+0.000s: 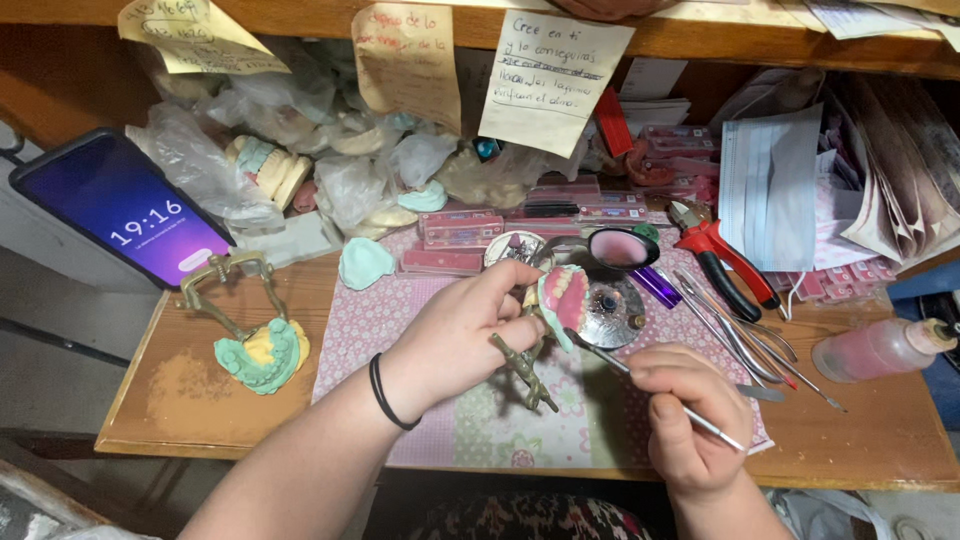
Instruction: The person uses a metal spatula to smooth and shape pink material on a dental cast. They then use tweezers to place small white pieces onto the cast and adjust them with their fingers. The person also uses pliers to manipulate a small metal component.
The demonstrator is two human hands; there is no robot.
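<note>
Near the centre of the frame the left hand (pixel 455 335) holds up a brass hinged frame (pixel 525 368) carrying a pink-and-green set of model teeth (pixel 563 298) — its fingers are curled and pinched around the top of the frame, just under the teeth. The right hand (pixel 685 415), lower right of centre, pinches a thin metal tool (pixel 640 382) between thumb and closed fingers like a pen; the tool's tip reaches up and left to the teeth. Both hands hover over a pink patterned cloth (pixel 375 320) spread on a wooden bench (pixel 880 430). Just behind the teeth sits a small round metal dish (pixel 612 310) and a little round mirror (pixel 620 247). At the left of the frame a second brass frame with green and yellow casts (pixel 262 355) lies on the wood, well apart from the hands, and a phone (pixel 120 210) with a lit purple screen leans at the upper left. To the right lie red-handled pliers (pixel 720 255), a few slim metal picks (pixel 745 340) and a small pinkish squeeze bottle (pixel 880 348). Along the back — clear bags of casts (pixel 210 160) and handwritten paper notes (pixel 550 85) hanging from a shelf.
</note>
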